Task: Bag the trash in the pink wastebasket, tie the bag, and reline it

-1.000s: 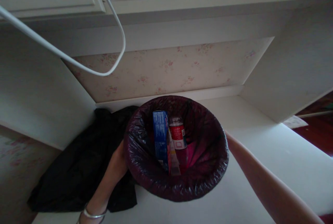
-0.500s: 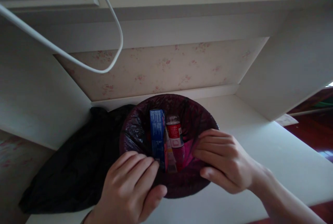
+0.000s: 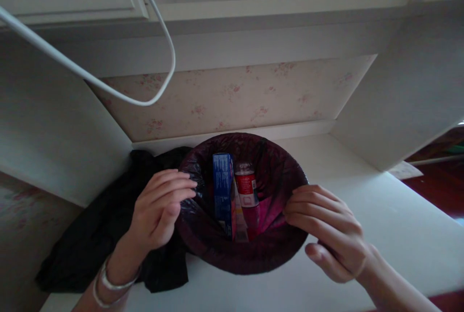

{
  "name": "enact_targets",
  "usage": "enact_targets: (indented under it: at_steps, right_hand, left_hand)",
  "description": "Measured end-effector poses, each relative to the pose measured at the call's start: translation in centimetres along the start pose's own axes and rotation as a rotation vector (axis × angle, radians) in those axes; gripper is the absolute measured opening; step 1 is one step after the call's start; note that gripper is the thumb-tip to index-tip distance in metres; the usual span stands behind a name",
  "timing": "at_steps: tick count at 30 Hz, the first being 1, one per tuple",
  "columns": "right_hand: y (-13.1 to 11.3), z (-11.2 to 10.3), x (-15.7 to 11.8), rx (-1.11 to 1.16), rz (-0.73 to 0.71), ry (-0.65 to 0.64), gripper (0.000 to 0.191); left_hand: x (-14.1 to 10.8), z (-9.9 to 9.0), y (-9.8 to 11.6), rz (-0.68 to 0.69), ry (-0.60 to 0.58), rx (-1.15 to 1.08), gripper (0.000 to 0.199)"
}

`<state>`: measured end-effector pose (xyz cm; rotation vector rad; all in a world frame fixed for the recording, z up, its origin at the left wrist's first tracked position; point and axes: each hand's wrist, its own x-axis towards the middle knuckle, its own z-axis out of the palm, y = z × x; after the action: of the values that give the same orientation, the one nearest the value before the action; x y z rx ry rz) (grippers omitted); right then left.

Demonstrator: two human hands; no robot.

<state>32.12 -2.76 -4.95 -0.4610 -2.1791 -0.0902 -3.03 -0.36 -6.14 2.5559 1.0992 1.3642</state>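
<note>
A round bin (image 3: 239,266) lined with a dark purple bag stands on the white surface. Inside it a blue box (image 3: 223,191) leans beside a bottle (image 3: 246,185) with a red and white label, and pink material shows at the right. My left hand (image 3: 161,208) is at the bin's left rim, fingers extended and thumb apart, holding nothing. At the right rim, my right hand (image 3: 328,227) rests its fingers over the liner's edge, the thumb apart and outside the bin.
Black fabric (image 3: 105,225) lies left of the bin. A white cable (image 3: 108,87) loops across the upper left. White panels stand at both sides, with a shelf (image 3: 275,7) above and floral wallpaper (image 3: 232,94) behind.
My left hand has moved up and left from the bin's front rim to its left side, uncovering the front rim. My right hand has shifted slightly right and down.
</note>
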Motion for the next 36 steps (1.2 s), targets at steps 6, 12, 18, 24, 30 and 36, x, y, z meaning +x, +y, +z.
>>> enact_targets:
  at_steps: [6, 12, 18, 24, 30, 36]
  right_hand:
    - [-1.7, 1.0, 0.8, -0.021, -0.033, -0.094, 0.042]
    - [-1.9, 1.9, 0.4, -0.083, -0.053, -0.067, 0.044]
    - [-1.6, 1.7, 0.1, -0.105, -0.149, 0.067, 0.035]
    - [-2.7, 1.6, -0.2, -0.099, -0.116, 0.039, 0.030]
    - [-2.4, 2.2, 0.0, -0.084, -0.119, 0.085, 0.038]
    - [-1.4, 2.3, -1.3, -0.059, -0.166, -0.064, 0.029]
  left_hand:
    - [3.1, -0.7, -3.1, 0.047, -0.432, -0.191, 0.058]
    - [2.0, 0.0, -3.6, -0.015, -0.252, -0.203, 0.064]
    - [1.0, 1.3, -3.7, 0.046, 0.130, -0.169, 0.055]
    - [-1.8, 0.8, -2.6, 0.269, 0.324, 0.103, 0.045]
    - [-4.5, -1.0, -0.2, 0.391, 0.077, 0.283, 0.022]
    - [-6.1, -2.0, 2.0, 0.328, 0.022, 0.375, 0.031]
